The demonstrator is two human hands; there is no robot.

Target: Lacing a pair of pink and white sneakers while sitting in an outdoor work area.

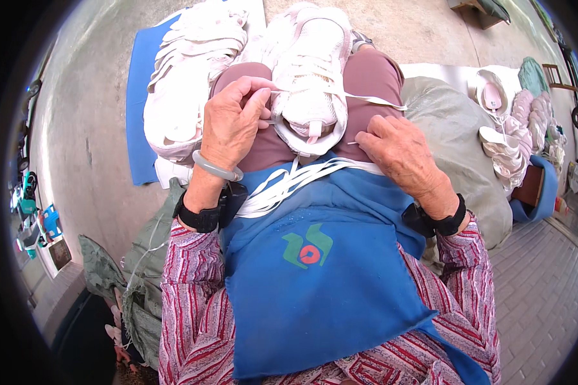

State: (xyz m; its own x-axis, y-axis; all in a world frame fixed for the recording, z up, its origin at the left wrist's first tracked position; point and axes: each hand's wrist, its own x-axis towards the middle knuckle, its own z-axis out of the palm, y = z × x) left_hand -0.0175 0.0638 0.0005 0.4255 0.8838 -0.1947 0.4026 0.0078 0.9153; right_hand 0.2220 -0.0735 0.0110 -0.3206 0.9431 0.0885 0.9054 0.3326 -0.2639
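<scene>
A white and pale pink sneaker (311,77) rests on my lap, toe pointing toward me. My left hand (232,122) pinches a white shoelace (366,98) at the shoe's left side; the lace runs across the shoe and out to the right. My right hand (398,151) lies on my right thigh just beside the shoe, fingertips pinched on what looks like a thin lace end. A bundle of loose white laces (289,183) lies across my blue apron (315,282) below the shoe.
A pile of white shoe uppers (186,70) sits on a blue mat (138,96) at left. A grey-green sack (456,141) lies at right, with more pale shoes (514,141) beyond it. Another sack (135,269) is at lower left. Concrete floor all around.
</scene>
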